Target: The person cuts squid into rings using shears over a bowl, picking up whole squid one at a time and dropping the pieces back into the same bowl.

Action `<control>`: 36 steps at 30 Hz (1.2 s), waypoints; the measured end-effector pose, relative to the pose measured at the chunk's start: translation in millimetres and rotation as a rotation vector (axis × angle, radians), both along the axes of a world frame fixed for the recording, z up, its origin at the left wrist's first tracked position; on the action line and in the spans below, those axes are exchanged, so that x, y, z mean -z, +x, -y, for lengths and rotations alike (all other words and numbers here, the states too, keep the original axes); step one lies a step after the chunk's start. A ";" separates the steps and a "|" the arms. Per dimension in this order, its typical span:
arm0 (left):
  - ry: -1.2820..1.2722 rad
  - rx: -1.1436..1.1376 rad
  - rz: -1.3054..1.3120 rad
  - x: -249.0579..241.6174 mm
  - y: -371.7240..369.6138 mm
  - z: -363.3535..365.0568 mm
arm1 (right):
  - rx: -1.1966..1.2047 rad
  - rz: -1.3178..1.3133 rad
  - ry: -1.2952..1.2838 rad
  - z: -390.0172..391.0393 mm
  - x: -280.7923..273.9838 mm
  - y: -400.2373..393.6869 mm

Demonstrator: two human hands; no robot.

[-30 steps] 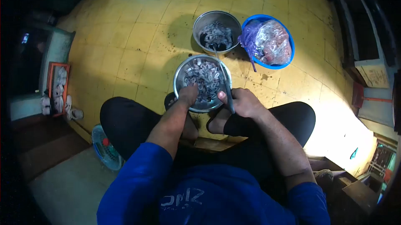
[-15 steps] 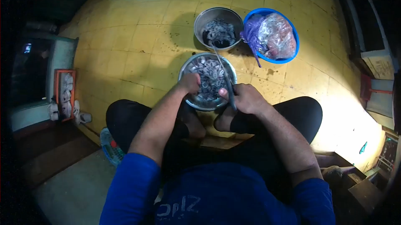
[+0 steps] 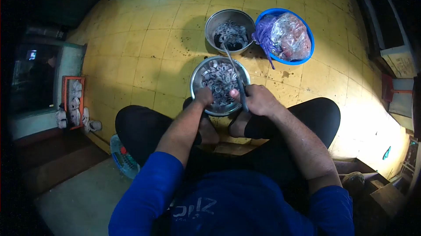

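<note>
A steel bowl [image 3: 247, 76] stands just beyond my feet, holding many cut pale-grey rings [image 3: 223, 77] that look like sliced squid. Over its lower left side is my left hand [image 3: 204, 96], fingers curled down among the pieces; whatever they hold is hidden. At the right rim my right hand [image 3: 259, 100] is closed, its thumb lying left of a long, narrow, dark blade [image 3: 241, 90]. The blade runs from beside my right foot, past the thumb, and up toward a deeper metal pot [image 3: 208, 30]. In that pot lie more greyish pieces [image 3: 230, 34] in dark liquid.
To the pot's right, a blue basin [image 3: 312, 45] holds a clear plastic bag [image 3: 291, 34] of pinkish contents and a purple bag [image 3: 264, 30]. Wet spots mark the yellow tiled floor [image 3: 144, 56]. An orange shoe rack [image 3: 66, 100] stands left; a light-blue basket [image 3: 120, 159] is behind my left knee.
My left hand has moved slightly down and its forearm has swung inward. My right hand stays by the blade, its thumb a little higher. The view has shifted slightly.
</note>
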State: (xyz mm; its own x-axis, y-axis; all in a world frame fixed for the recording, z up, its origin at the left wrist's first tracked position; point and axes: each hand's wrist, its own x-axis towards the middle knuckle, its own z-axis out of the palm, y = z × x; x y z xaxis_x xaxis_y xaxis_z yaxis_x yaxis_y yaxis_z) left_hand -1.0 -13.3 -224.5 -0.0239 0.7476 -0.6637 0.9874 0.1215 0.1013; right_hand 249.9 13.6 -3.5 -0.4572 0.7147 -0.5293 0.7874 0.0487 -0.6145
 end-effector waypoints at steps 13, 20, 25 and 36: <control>0.110 -0.214 0.170 -27.5 5.9 -6.5 | -0.058 -0.027 -0.035 -3.1 -4.0 -4.4; 0.209 -0.068 0.308 -154.7 -10.8 -33.5 | -0.081 -0.016 -0.078 0.0 6.5 -1.4; 0.143 -0.439 0.709 -235.2 -11.4 -9.4 | -0.108 0.084 -0.055 15.1 16.1 -7.4; -0.026 -1.037 1.524 -227.4 -1.2 4.5 | -0.249 -0.140 -0.295 22.1 -1.2 -15.6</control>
State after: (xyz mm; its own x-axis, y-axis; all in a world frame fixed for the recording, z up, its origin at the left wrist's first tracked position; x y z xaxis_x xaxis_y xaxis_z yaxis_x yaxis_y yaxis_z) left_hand -2.1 -17.8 3.0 0.1476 0.8164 -0.5583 -0.4117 0.5639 0.7159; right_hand 234.3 -8.4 -2.3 -0.6794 0.4002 -0.6150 0.6814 0.0332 -0.7312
